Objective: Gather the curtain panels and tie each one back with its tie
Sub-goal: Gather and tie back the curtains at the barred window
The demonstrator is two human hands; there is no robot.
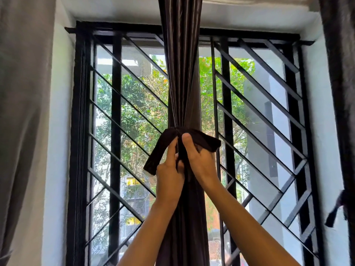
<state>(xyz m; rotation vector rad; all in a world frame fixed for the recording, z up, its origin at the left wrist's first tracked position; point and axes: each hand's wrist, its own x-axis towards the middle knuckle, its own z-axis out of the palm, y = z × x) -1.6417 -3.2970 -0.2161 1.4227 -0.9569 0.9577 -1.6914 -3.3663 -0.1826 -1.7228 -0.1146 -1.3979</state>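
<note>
Curtain panel was bunched before the window; its tie, wrapped round it, was pinched by the left hand and the right hand.

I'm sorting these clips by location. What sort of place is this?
Probably a room in a home: a dark curtain bunched with a tie, a barred window set in a white wall, trees outside.

text readable: none | curtain panel and tie: plain dark cloth, no label or lettering showed | yellow patches on a building seen through the window grille: were too blurred to read
</note>
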